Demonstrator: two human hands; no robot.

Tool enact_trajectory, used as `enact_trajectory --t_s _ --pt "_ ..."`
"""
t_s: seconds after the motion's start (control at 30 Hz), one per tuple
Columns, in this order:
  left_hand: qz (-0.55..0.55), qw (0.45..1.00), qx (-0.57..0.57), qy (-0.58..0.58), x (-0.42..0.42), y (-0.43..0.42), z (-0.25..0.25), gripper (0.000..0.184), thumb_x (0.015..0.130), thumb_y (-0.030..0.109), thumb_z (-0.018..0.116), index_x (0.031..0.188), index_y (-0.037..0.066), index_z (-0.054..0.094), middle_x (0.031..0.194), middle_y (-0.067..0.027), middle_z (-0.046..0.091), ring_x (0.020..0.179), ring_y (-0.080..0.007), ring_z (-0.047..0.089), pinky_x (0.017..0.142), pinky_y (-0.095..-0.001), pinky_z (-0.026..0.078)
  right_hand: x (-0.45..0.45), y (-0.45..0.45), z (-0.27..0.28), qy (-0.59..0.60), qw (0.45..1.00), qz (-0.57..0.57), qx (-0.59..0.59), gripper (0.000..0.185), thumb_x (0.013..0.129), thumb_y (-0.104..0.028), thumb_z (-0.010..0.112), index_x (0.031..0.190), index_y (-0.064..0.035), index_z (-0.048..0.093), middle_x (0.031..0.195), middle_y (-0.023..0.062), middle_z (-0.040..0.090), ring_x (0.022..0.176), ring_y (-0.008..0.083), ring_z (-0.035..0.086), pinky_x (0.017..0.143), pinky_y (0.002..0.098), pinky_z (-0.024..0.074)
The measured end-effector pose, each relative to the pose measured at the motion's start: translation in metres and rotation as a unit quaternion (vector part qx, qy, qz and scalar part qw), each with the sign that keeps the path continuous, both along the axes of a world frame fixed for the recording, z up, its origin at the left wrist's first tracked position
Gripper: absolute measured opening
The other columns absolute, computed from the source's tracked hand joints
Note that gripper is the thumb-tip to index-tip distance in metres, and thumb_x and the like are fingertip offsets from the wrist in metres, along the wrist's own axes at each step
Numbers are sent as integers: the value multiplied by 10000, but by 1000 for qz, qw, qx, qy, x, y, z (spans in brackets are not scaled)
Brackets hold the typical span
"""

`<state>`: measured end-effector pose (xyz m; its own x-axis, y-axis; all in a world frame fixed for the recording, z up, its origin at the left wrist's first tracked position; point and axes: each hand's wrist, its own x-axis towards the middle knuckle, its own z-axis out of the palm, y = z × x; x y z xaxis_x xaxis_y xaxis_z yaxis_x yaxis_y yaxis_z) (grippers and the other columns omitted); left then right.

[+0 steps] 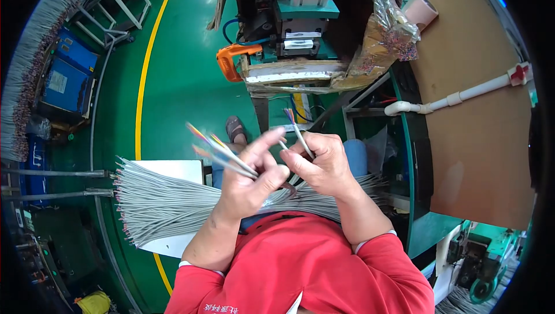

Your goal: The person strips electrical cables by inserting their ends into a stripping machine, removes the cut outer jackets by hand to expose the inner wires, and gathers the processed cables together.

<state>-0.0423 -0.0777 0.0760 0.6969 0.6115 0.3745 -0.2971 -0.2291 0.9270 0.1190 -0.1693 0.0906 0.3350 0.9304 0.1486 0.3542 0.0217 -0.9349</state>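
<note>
My left hand (254, 172) is closed round several grey cables (228, 155), whose stripped ends fan out to the upper left, blurred, with coloured wires showing. Close beside it on the right, my right hand (318, 161) pinches a grey cable (299, 135) that points up, with purple, orange and other thin wires at its tip. A short pale cable end lies between the two hands. Below them, a large bundle of grey cables (167, 198) stretches across my lap, its left part resting on a white board (173, 169).
Ahead stands a machine (306, 10) in a worn, taped box, with an orange clamp (230, 62) at its edge. A white pipe (474, 93) crosses a brown board (462, 158) at right. More cables (34, 54) and blue crates (66, 86) stand at left.
</note>
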Motion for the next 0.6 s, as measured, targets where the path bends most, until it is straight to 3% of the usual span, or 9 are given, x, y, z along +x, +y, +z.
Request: enact_trajectory --t_s 0.03,0.13,0.2,0.23,0.3,0.33,0.43,0.6 --pt "-11 981 188 51 -1 2 0 315 916 139 651 1185 -15 599 649 74 481 563 -46 415 534 -216 337 0 1 0 17 1000 -2 -3 208 837 -108 720 694 -2 612 564 16 521 508 71 440 466 267 353" --pt "23 977 211 13 3 3 -2 334 911 151 655 1190 -22 594 628 83 465 551 -41 411 525 -211 321 0 1 1 50 999 -6 -8 212 844 -113 715 695 -3 613 562 15 518 509 70 436 466 267 351" --pt "42 974 221 -4 7 3 -2 344 908 156 657 1192 -26 591 618 87 457 545 -39 409 520 -208 313 3 -3 2 66 996 49 -18 202 851 -116 712 710 -1 623 562 16 516 510 71 441 466 269 353" --pt "74 994 80 22 9 2 1 329 910 160 657 1176 -24 598 615 83 454 533 -36 402 507 -206 305 3 -4 2 75 994 78 -24 198 855 -118 710 718 -1 629 562 16 515 511 71 443 467 269 354" --pt "135 967 -204 70 11 4 6 301 912 166 657 1144 -20 612 611 75 448 508 -31 388 481 -202 288 0 -5 3 73 993 87 -19 194 860 -120 706 727 1 634 566 16 519 514 71 448 468 269 355" --pt "138 967 -204 70 11 6 6 301 912 166 657 1144 -20 612 611 75 448 508 -31 388 481 -202 288 -1 -5 4 71 993 93 -13 190 866 -122 701 736 3 640 570 17 523 517 71 453 469 268 357" --pt "106 910 -401 -27 12 11 3 280 918 187 659 1110 -12 621 598 70 424 477 -20 359 444 -203 266 0 -6 3 69 992 102 -9 184 875 -124 696 755 6 648 579 21 531 524 72 460 473 267 360" --pt "48 890 -453 -6 9 12 3 249 951 160 583 1120 -22 577 596 63 384 462 -14 292 417 -204 259 1 -6 -2 78 991 110 -13 188 894 -139 682 786 12 657 607 33 554 541 75 480 481 263 371"
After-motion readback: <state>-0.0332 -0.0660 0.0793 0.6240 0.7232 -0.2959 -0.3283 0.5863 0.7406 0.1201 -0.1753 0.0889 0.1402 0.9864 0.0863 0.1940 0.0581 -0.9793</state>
